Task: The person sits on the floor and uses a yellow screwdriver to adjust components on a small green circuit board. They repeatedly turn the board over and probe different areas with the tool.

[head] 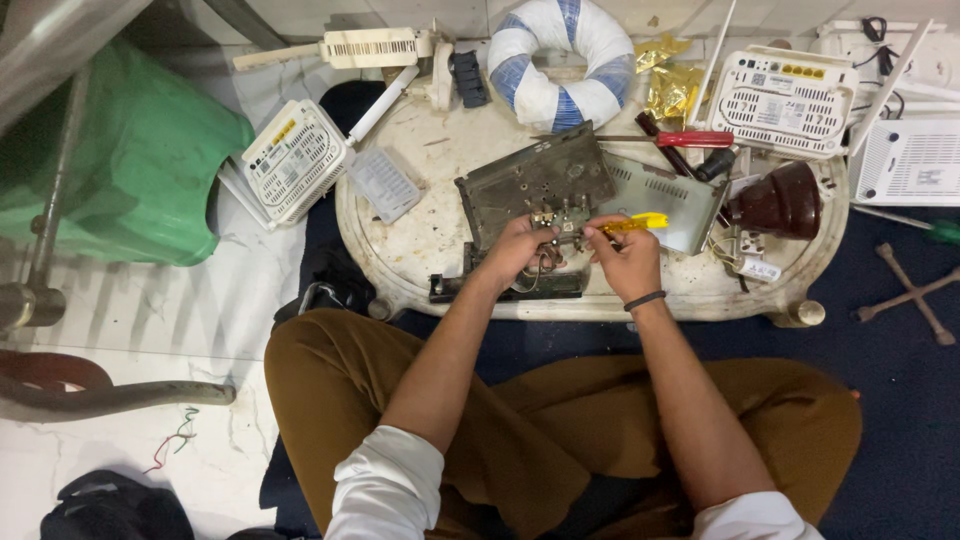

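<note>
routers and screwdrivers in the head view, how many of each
white routers: 3 (left, right back, far right)
screwdrivers: 3 (yellow-handled in the right hand; red-handled; green-handled at the right edge)
total: 6

A repair workshop: opened routers (293, 160), screwdrivers (693, 139), low worktable (420, 235).

We see a small circuit board (563, 222) with metal parts and wires, held just above the near edge of a dark grey metal chassis plate (535, 180) that lies flat and slightly turned. A yellow-handled screwdriver (634, 223) lies almost level, its tip touching the board's right side.
</note>
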